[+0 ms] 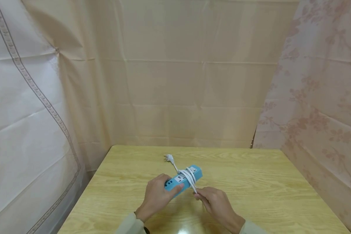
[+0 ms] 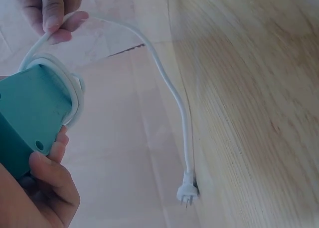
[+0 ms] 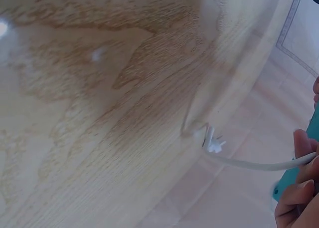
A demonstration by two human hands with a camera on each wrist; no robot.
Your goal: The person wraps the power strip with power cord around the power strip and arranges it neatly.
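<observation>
My left hand [image 1: 157, 196] grips a blue power strip [image 1: 186, 184] by its near end, holding it slanted above the table. White cord [image 1: 190, 177] is wound in several turns around the strip's far part. At the strip's near right side, my right hand [image 1: 217, 203] pinches the cord between thumb and fingers. In the left wrist view, the loose length runs from the right hand's fingertips down to a white plug [image 2: 187, 192] with bare prongs. That plug [image 3: 214, 145] also shows in the right wrist view, by the table surface. The left palm's contact is hidden.
A wood-grain table [image 1: 251, 182] lies beneath both hands. Beige cloth [image 1: 187, 81] hangs behind it, with a white curtain [image 1: 23, 130] on the left and a flowered one [image 1: 324, 113] on the right.
</observation>
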